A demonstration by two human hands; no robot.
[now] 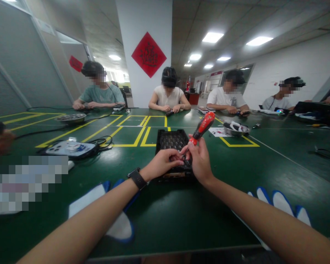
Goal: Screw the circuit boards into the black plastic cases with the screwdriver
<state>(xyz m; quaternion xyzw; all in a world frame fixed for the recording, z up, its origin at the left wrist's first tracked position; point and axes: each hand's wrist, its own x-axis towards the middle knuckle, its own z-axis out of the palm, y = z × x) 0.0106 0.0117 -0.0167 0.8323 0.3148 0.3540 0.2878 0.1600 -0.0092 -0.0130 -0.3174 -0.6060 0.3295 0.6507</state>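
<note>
A red and black screwdriver (204, 125) slants up out of my right hand (200, 157), whose fingers are wrapped round it near the shaft. Its tip points down toward a black plastic case (172, 138) with a grid of compartments, lying on the green table. My left hand (170, 159) is at the case's near part, thumb and fingers pinched together close to the screwdriver's tip. Whatever those fingers hold is too small or hidden to name. A dark watch (138, 178) is on my left wrist.
White and blue gloves (121, 225) lie under my left forearm, and another glove (283, 201) by my right. A pale device with cables (71, 148) sits left. A metal bowl (236, 129) stands right. Several people sit across the green table (143, 205), marked with yellow tape.
</note>
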